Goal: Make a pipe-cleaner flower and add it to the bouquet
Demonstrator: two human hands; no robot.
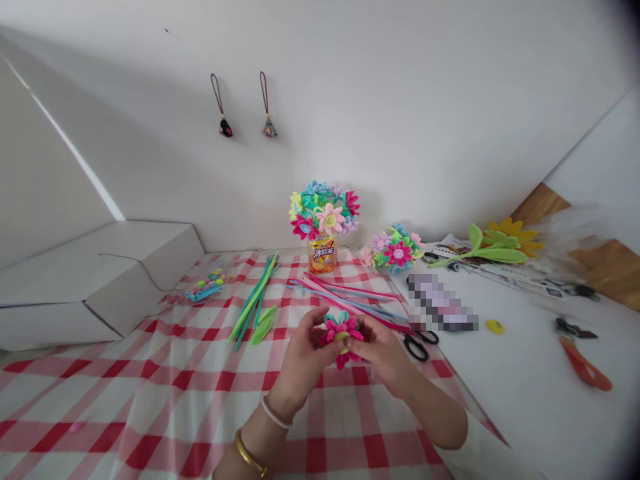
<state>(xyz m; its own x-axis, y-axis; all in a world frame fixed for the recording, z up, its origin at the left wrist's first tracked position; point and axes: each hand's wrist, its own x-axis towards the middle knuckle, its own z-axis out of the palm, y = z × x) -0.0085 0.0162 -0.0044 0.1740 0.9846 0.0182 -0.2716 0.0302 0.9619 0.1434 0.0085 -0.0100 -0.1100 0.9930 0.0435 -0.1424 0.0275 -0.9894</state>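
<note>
We pinch a fuzzy pink pipe-cleaner flower (343,331) tight in the fingers of our left hand (303,353) and right hand (380,353), just above the red checked cloth (150,400). Soft green sticks (254,307) and long pink sticks (345,293) lie past it, near black scissors (418,343).

Bright soft light, faint shadows, warped edges, darkened corners
</note>
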